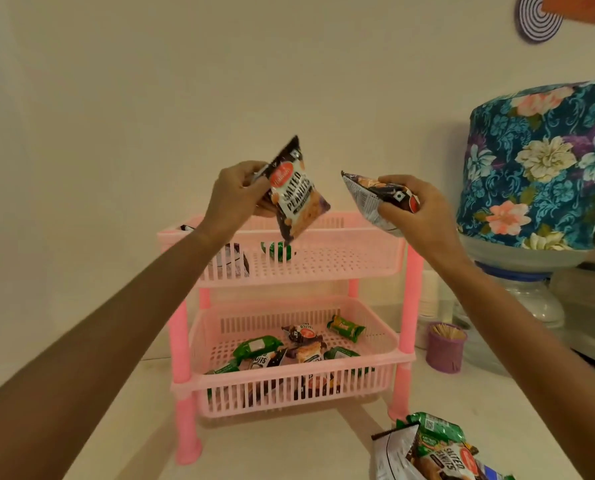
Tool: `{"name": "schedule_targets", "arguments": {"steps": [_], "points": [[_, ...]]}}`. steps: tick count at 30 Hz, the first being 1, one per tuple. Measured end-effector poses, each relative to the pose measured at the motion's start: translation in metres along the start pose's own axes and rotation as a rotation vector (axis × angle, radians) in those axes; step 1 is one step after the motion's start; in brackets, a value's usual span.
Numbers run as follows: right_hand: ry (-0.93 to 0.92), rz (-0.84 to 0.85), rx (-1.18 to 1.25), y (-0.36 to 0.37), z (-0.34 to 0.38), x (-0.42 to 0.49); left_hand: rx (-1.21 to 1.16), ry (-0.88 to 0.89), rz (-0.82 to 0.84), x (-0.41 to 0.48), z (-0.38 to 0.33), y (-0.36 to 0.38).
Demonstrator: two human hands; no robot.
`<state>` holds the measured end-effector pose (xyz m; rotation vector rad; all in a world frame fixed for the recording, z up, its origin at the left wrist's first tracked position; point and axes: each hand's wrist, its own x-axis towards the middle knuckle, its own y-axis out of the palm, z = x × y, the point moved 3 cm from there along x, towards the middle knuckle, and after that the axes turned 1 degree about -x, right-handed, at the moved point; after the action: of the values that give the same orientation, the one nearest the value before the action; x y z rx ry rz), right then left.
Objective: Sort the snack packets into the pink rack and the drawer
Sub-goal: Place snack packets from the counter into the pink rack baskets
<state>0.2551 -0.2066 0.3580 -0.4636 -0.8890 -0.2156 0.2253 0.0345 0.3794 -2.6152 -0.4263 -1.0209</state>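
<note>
Glossy film is shown by the peanut packet [294, 199] and the crumpled packet [365, 202] at centre; the pink rack [323, 277] is moulded in smooth perforated plastic; matt floral cloth [538, 168] is seen at right.

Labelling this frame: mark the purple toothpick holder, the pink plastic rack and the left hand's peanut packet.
Purple toothpick holder [445, 355], head view, front wall.
Pink plastic rack [358, 261], head view, upper front wall.
Salted peanuts packet [294, 197], head view, printed front.

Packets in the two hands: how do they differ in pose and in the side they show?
The left-hand packet shows its printed front and hangs tilted, pinched near its top. The right-hand packet shows its pale back and lies sideways, held round its middle. Both have dark wrappers with a red logo.
</note>
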Motion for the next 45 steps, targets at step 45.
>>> {"name": "schedule_targets", "arguments": {"steps": [45], "points": [[-0.090,0.697,-0.550,0.166,-0.053,0.107,0.835,-0.306,0.519,0.064,0.093,0.013]]}}
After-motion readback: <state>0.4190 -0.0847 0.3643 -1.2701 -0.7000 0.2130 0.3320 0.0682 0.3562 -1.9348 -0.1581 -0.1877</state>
